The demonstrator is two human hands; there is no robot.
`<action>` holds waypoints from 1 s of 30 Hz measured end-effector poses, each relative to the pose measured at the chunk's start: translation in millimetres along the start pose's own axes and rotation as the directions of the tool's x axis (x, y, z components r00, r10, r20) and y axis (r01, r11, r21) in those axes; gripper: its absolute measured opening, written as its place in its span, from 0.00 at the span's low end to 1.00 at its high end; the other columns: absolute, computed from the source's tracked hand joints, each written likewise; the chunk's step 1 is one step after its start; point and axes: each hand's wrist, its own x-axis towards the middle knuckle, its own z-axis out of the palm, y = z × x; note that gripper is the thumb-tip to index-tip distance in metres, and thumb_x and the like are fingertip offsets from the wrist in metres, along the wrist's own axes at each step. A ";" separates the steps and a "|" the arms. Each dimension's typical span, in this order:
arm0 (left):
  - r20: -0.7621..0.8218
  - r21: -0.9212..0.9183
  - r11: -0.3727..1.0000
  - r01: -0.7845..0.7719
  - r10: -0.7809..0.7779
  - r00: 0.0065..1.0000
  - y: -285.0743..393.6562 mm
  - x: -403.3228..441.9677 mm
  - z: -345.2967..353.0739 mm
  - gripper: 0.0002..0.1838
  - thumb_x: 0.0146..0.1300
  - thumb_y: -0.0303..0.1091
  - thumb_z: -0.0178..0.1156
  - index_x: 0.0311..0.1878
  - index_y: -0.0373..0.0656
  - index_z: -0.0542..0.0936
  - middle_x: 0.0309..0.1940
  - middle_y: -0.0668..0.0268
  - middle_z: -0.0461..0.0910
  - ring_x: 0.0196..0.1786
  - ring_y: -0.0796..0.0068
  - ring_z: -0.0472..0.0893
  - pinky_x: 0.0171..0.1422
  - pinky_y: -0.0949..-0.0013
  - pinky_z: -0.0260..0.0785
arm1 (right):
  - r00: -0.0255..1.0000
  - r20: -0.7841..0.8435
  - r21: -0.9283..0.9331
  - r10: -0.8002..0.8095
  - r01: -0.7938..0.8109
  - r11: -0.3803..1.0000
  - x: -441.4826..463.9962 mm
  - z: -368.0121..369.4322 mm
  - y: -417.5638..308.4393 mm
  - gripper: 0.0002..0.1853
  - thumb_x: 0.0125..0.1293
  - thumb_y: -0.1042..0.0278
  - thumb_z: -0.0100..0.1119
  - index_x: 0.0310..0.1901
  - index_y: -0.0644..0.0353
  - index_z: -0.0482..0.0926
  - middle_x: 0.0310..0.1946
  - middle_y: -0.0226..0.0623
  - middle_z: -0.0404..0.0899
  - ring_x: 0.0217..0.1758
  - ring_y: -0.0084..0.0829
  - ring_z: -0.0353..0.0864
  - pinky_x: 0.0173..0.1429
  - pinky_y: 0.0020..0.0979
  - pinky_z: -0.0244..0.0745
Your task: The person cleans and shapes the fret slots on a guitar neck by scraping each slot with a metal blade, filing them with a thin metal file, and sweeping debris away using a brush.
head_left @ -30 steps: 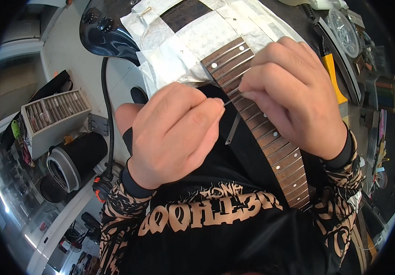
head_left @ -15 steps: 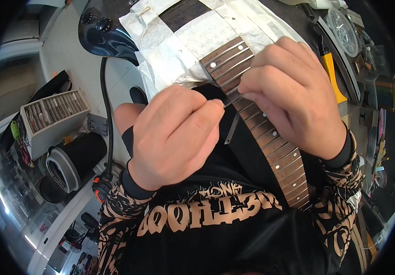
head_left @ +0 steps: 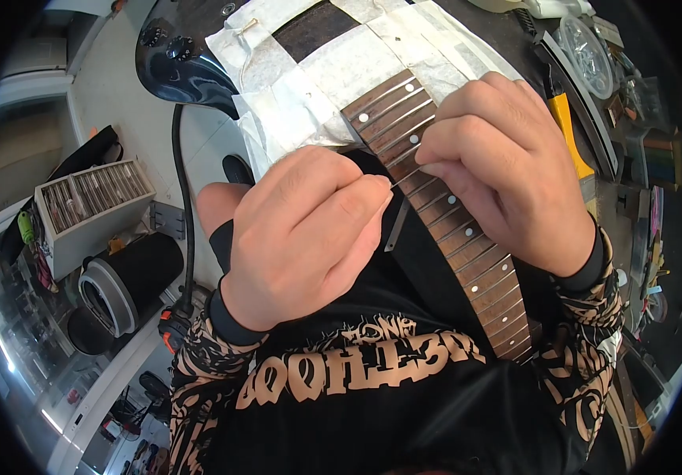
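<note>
A guitar neck [head_left: 461,257] with a brown fretboard, metal frets and white dot inlays runs diagonally toward my body. My left hand [head_left: 305,237] is closed in a pinch at the neck's left edge. From the right, my right hand [head_left: 507,178] reaches over the fretboard, thumb and forefinger pinched. A thin, narrow strip [head_left: 406,179] spans between the two sets of fingertips, lying across the fretboard along a fret; most of it is hidden. Below my left fingertips, a flat metal strip [head_left: 397,228] with a small hole lies beside the neck.
White masking paper [head_left: 289,99] covers much of the dark guitar body [head_left: 186,67]. To the right are a yellow-handled tool [head_left: 566,131] and a clear round container [head_left: 586,55]. A black cable [head_left: 182,182], a box of discs [head_left: 95,194] and a black bin [head_left: 139,273] are at left.
My right fingertips have shifted slightly up and to the right, away from my left ones. The neck has moved slightly left in view. Both hands stay pinched.
</note>
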 end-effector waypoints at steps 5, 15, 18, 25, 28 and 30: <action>0.018 0.034 0.999 0.011 -0.011 1.000 -1.5 3.4 -3.4 0.19 0.54 0.15 0.79 0.51 0.33 0.91 0.40 0.58 0.85 0.38 0.56 0.87 0.42 0.58 0.80 | 0.998 -0.064 0.073 0.019 -0.014 0.997 6.4 7.2 5.2 0.14 0.63 0.76 0.82 0.47 0.56 0.86 0.44 0.34 0.85 0.49 0.44 0.85 0.56 0.44 0.77; 0.015 0.016 1.000 -0.006 0.006 1.000 -0.5 4.1 -2.8 0.16 0.61 0.12 0.79 0.51 0.34 0.93 0.38 0.59 0.88 0.34 0.62 0.86 0.38 0.63 0.76 | 0.999 -0.041 0.056 0.022 -0.019 0.998 1.0 4.8 1.0 0.13 0.63 0.76 0.81 0.45 0.55 0.85 0.43 0.32 0.84 0.47 0.42 0.84 0.54 0.43 0.75; 0.012 0.059 0.998 0.019 -0.020 1.000 0.2 2.8 -3.4 0.17 0.58 0.13 0.79 0.51 0.34 0.93 0.39 0.59 0.87 0.36 0.60 0.87 0.40 0.61 0.78 | 0.997 -0.074 0.054 -0.001 0.005 0.999 5.7 7.7 5.4 0.13 0.62 0.75 0.81 0.45 0.55 0.86 0.43 0.32 0.84 0.47 0.42 0.84 0.54 0.43 0.74; 0.031 0.002 1.000 0.002 -0.002 1.000 0.0 1.0 -1.2 0.22 0.52 0.15 0.80 0.52 0.33 0.92 0.41 0.59 0.85 0.39 0.57 0.87 0.42 0.58 0.79 | 1.000 -0.024 0.023 0.008 -0.007 1.000 0.2 1.8 0.1 0.12 0.64 0.75 0.80 0.45 0.55 0.85 0.43 0.31 0.84 0.46 0.42 0.83 0.53 0.43 0.73; 0.015 0.058 0.998 0.022 -0.023 1.000 0.8 1.1 -1.7 0.21 0.53 0.15 0.79 0.52 0.33 0.92 0.41 0.59 0.86 0.39 0.56 0.87 0.42 0.58 0.80 | 0.997 -0.080 0.049 -0.009 0.013 0.999 6.3 7.2 4.8 0.13 0.64 0.76 0.80 0.46 0.55 0.86 0.43 0.31 0.84 0.46 0.41 0.83 0.54 0.43 0.73; 0.007 0.067 0.998 0.013 -0.013 1.000 1.1 1.5 0.0 0.19 0.56 0.14 0.79 0.52 0.33 0.92 0.40 0.58 0.87 0.38 0.58 0.87 0.41 0.59 0.79 | 0.998 -0.060 0.054 0.004 0.000 0.999 2.8 6.3 4.4 0.13 0.64 0.76 0.80 0.46 0.55 0.85 0.43 0.31 0.84 0.46 0.42 0.83 0.54 0.42 0.73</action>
